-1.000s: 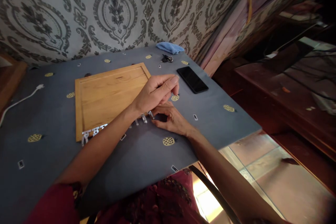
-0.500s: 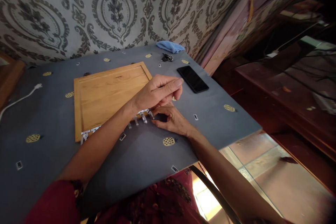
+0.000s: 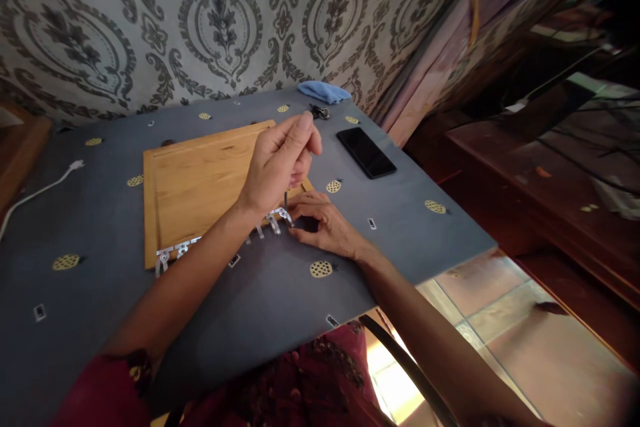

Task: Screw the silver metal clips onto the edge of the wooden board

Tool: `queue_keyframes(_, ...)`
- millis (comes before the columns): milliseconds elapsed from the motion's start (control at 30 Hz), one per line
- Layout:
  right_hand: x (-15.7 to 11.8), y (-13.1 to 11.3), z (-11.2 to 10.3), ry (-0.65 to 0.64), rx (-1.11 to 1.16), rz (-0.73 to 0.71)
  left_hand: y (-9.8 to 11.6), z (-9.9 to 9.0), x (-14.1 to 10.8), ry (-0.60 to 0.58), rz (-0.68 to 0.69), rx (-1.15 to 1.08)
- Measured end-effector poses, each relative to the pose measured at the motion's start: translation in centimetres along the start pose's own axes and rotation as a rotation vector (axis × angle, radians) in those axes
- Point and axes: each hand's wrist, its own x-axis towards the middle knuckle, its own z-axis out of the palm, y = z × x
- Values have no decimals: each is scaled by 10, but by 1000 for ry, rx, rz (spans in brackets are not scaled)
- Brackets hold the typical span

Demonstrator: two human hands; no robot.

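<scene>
A framed wooden board (image 3: pixel 205 173) lies on the table. Along its near edge runs a silver hook rail (image 3: pixel 280 213) with several hooks hanging over the side; my left forearm hides its middle. My left hand (image 3: pixel 283 157) is a closed fist above the board's right part. Below the fist a thin dark shaft, seemingly a screwdriver (image 3: pixel 285 199), points down at the right end of the rail; its handle is hidden in the fist. My right hand (image 3: pixel 320 223) pinches the rail's right end, thumb low near the last hook and fingers by the board's edge.
On the blue-grey table (image 3: pixel 410 227), a black phone (image 3: pixel 367 152) lies to the right, with keys (image 3: pixel 321 112) and a blue cloth (image 3: pixel 324 91) behind. A white cable (image 3: pixel 40 192) lies at left. Patterned wallpaper (image 3: pixel 220 13) rises behind; the table's right edge drops to a tiled floor.
My left fist has turned upward and moved left, so the dark shaft beneath it now shows. My right hand stays at the rail's end.
</scene>
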Motion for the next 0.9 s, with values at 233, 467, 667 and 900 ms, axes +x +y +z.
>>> queue_keyframes(233,-1,-1,0,14,-8,-1,-8,2,-4,-36,-24,-29)
queue_keyframes(467,-1,0,0,6,-8,-4,-10,3,-4,-36,-32,-48)
queue_keyframes(667,-1,1,0,13,-15,-12,-13,4,-4,-46,-15,-76)
queue_keyframes(900,0,1,0,12,-27,-32,-15,2,-5,-83,-36,-65)
